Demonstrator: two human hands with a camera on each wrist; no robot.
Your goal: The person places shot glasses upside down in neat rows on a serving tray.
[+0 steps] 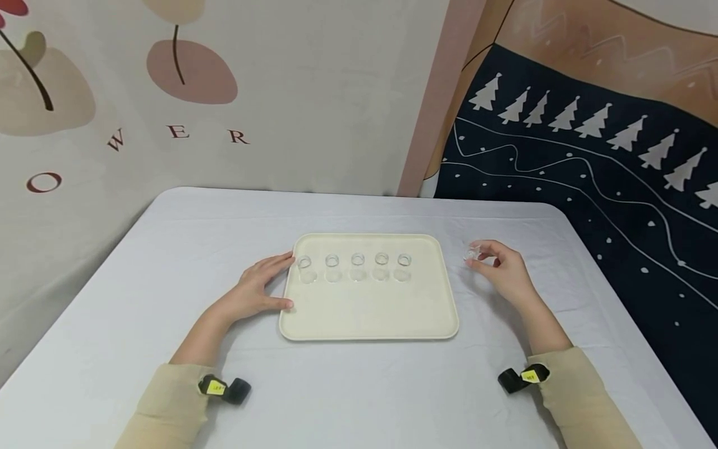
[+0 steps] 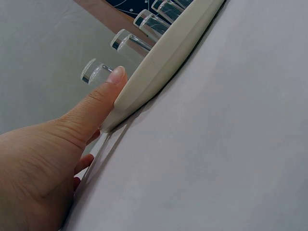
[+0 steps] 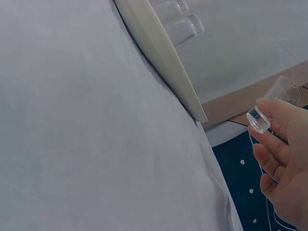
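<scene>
A cream tray (image 1: 364,321) lies on the table, bearing a row of several small clear shot glasses (image 1: 358,267) across its back half. Their thick bases appear to be on top, as if mouth down. My left hand (image 1: 249,293) rests at the tray's left edge, fingers and thumb spread; the thumb (image 2: 98,98) touches the rim beside the end glass (image 2: 96,72). Off the tray's right side, my right hand (image 1: 507,271) pinches another clear shot glass (image 3: 260,120) between thumb and fingers, in the air. That glass is tilted, its thick base toward the lower left in the right wrist view.
A white cloth (image 1: 359,393) covers the table, whose far edge meets a pale printed curtain (image 1: 325,112). Dark fabric with white trees (image 1: 589,162) hangs on the right. Each sleeve carries a black wrist camera (image 1: 238,391).
</scene>
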